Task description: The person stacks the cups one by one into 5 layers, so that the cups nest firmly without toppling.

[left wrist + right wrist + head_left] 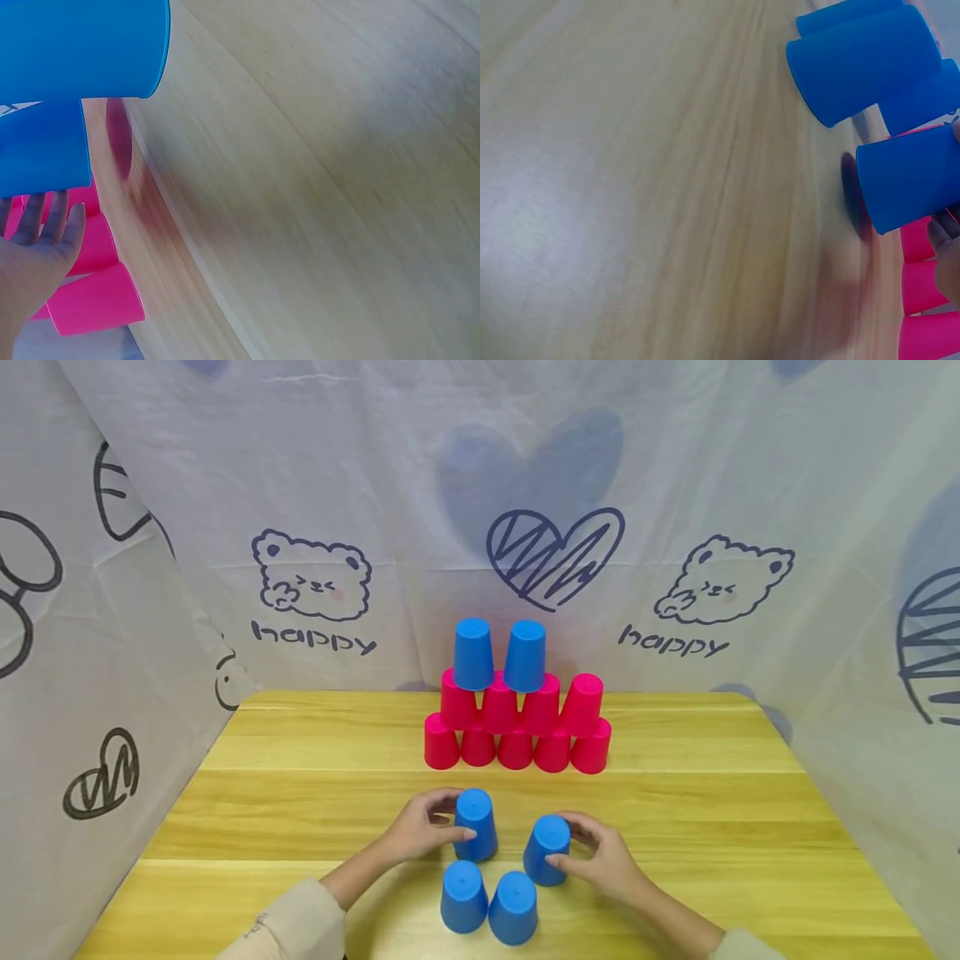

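In the head view my left hand (pixel 423 828) grips an upside-down blue cup (pixel 476 827) from its left side, thumb on the near face. My right hand (pixel 606 862) holds another upside-down blue cup (pixel 547 852) from the right. The right wrist view shows this held cup (pixel 909 180) above a dark shadow on the table. Two more blue cups, a left one (pixel 463 897) and a right one (pixel 513 908), stand mouth down side by side nearer to me. In the left wrist view, fingers (pixel 54 217) lie against the held blue cup (pixel 41 150).
Behind the hands rises a stack of upside-down cups: a bottom row of several pink cups (pixel 515 750), a second pink row (pixel 499 706), then two blue cups, left (pixel 472 653) and right (pixel 526 656). A printed cloth (pixel 420 510) hangs behind the wooden table (pixel 300 793).
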Demonstrator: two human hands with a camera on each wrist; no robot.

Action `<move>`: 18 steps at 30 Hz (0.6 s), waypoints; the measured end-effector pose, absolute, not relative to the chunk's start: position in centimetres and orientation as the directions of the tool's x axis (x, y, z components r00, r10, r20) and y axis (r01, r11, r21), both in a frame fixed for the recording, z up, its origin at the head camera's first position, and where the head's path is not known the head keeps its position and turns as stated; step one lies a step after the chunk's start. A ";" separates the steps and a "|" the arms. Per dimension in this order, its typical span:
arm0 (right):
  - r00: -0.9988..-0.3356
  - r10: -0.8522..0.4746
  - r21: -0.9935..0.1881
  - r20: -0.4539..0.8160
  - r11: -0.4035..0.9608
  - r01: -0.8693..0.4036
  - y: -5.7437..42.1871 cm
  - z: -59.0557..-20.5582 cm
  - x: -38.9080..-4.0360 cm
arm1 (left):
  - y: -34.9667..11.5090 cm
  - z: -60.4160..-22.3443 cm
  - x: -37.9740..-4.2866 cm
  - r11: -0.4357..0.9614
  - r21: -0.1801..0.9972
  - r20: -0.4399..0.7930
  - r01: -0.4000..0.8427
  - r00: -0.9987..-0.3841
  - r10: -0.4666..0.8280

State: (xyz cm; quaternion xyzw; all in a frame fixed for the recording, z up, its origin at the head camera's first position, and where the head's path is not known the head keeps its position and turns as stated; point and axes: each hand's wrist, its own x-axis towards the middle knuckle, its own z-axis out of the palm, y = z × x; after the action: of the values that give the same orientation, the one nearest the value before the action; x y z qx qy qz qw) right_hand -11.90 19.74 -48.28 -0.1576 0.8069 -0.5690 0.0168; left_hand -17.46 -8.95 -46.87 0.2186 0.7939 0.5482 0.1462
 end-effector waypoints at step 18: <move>-0.957 -0.207 -0.908 0.201 0.327 -0.262 20.6 -46.4 -13.2 | -9.1 -46.1 -17.8 0.325 0.925 0.014 0.198 -0.871 0.491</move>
State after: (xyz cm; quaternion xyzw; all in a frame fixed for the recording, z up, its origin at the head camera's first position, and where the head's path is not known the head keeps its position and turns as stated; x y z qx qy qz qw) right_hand -13.21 20.60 -46.44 -0.1441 0.8143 -0.5618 -0.0243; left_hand -17.78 -9.06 -46.13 0.2148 0.8024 0.5399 0.1357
